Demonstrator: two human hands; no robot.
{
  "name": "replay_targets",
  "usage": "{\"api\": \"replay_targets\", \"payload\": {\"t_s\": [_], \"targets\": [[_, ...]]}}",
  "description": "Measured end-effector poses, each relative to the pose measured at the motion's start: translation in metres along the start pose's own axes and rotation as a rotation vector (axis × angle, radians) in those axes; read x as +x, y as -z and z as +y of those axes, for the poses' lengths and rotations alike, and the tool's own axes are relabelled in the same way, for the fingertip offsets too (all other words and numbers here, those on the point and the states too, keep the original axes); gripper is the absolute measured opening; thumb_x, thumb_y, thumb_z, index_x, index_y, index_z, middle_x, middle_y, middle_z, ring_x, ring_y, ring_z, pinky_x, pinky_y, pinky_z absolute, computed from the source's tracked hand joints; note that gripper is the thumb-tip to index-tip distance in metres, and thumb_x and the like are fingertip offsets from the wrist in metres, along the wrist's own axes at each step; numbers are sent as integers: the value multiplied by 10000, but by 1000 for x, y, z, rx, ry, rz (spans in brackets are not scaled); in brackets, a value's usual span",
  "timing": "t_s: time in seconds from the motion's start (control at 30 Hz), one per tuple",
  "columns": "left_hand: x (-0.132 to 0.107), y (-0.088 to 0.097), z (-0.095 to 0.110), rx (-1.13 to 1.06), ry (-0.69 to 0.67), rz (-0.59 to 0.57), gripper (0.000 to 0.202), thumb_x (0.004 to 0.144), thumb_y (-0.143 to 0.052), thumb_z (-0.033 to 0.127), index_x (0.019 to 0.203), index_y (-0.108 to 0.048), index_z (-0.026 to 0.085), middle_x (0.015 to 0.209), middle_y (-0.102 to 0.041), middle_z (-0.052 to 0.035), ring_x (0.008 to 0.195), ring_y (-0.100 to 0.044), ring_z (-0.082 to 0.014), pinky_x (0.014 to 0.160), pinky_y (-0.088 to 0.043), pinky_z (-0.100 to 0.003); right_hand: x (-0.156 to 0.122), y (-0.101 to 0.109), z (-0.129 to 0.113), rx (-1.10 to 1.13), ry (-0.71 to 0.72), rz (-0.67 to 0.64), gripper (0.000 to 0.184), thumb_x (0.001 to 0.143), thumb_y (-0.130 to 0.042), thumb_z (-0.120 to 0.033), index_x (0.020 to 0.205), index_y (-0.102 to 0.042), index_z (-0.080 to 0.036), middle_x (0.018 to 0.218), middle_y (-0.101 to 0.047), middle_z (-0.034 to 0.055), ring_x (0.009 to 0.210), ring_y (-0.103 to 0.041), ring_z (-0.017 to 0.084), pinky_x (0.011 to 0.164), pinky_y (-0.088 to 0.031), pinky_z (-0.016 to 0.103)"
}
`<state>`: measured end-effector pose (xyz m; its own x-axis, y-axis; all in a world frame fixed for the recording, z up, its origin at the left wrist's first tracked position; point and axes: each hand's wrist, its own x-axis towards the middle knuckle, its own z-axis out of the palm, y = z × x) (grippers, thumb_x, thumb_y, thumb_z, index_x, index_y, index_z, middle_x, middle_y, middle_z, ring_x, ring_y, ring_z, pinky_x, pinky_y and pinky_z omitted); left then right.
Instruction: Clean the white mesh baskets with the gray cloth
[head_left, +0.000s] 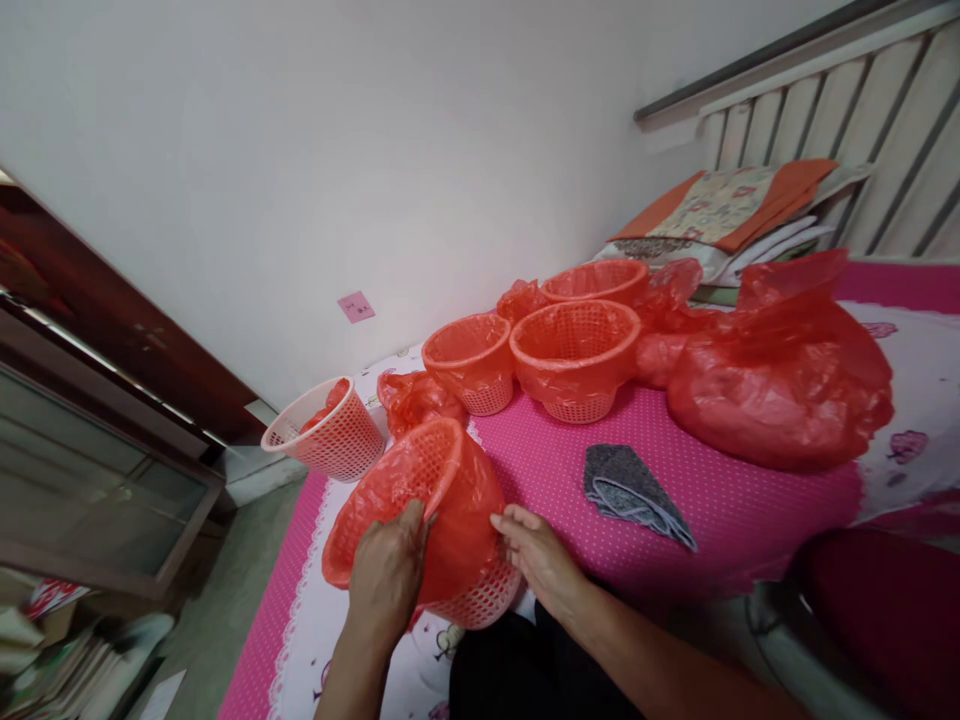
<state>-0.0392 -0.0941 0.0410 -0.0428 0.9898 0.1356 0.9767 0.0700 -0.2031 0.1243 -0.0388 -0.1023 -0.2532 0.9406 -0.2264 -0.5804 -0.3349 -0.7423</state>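
A pink lattice basket (480, 596) lined with a red plastic bag (457, 500) lies tilted on the bed's front edge. My left hand (390, 572) grips the bag-covered rim, thumb hooked over it. My right hand (536, 558) rests against the basket's right side, fingers pressed on the red bag. Behind stand three more bag-lined baskets (576, 360), (472, 362), (596, 280), and one pink basket (330, 432) lies on its side at the left with a red bag inside.
A big bundle of red plastic bags (780, 375) lies on the pink dotted bedcover (555, 470). A folded grey cloth (630, 490) lies nearby. Folded bedding (720, 215) is stacked at the back. A dark wooden cabinet (90, 440) stands left.
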Motion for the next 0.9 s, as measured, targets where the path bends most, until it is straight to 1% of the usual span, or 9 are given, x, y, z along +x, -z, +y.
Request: {"api": "replay_targets", "payload": {"t_s": [0.13,0.2,0.33,0.43,0.57,0.63,0.73,0.8,0.9], "targets": [[-2,-4,-2,48,-27,-15,253,1089,-449,205,931,-645,230,783,-789,-50,753,-760,-243,730,-471,-316,21,8,-25,-90,201,152,428,705,-882,-487,993,-705,-224,975,-756,53,939,-714,236,848,-571,363],[-4,-10,-6,43,-60,26,260,1087,-450,210,912,-641,231,754,-777,-44,739,-756,-242,724,-474,-318,26,6,-44,-200,369,125,392,771,-847,-396,1104,-722,-232,1107,-769,72,1087,-707,256,996,-555,408],[-7,-19,-13,24,-159,84,286,1081,-447,212,858,-625,235,698,-742,-30,676,-732,-239,712,-483,-336,24,-10,-80,-760,916,-264,450,952,-699,-216,1400,-672,-253,1464,-678,113,1415,-580,285,1233,-426,524],[-12,-20,-22,-28,-247,119,304,1083,-435,199,836,-607,242,673,-714,-9,632,-699,-213,690,-473,-324,29,-20,-92,-1030,1094,-520,457,965,-689,-122,1401,-681,-260,1526,-653,96,1554,-441,298,1294,-349,560],[-19,-25,-49,-124,-348,188,331,1104,-422,250,826,-602,244,739,-722,-14,674,-679,-206,697,-479,-329,48,-26,-91,-1146,1161,-623,254,991,-683,-110,1207,-745,-230,1229,-791,72,1383,-595,297,1267,-362,597],[-22,-30,-68,-147,-403,243,339,1117,-394,276,894,-647,244,844,-766,-31,816,-724,-231,819,-518,-373,54,-27,-89,-1154,1206,-618,203,998,-689,-125,1172,-741,-215,1150,-794,70,1256,-656,281,1230,-404,580],[-26,-36,-92,-120,-458,302,290,1115,-413,276,1169,-697,261,1120,-825,-49,1191,-726,-287,1098,-473,-497,54,-30,-83,-1154,1290,-618,171,991,-700,-129,1145,-734,-196,1103,-777,81,1122,-676,264,1151,-475,525],[-31,-34,-97,-75,-444,335,314,1101,-446,260,1325,-666,280,1236,-820,-49,1289,-694,-302,1172,-431,-547,50,-33,-79,-1133,1328,-610,165,998,-682,-123,1131,-733,-205,1061,-766,70,1064,-674,249,1129,-487,501],[-37,-24,-78,-41,-366,410,425,1088,-489,305,1504,-567,262,1332,-790,-94,1297,-692,-328,1190,-433,-597,44,-40,-71,-1098,1364,-593,173,1006,-651,-111,1120,-727,-216,1029,-753,56,1025,-667,239,1143,-476,501]]}}
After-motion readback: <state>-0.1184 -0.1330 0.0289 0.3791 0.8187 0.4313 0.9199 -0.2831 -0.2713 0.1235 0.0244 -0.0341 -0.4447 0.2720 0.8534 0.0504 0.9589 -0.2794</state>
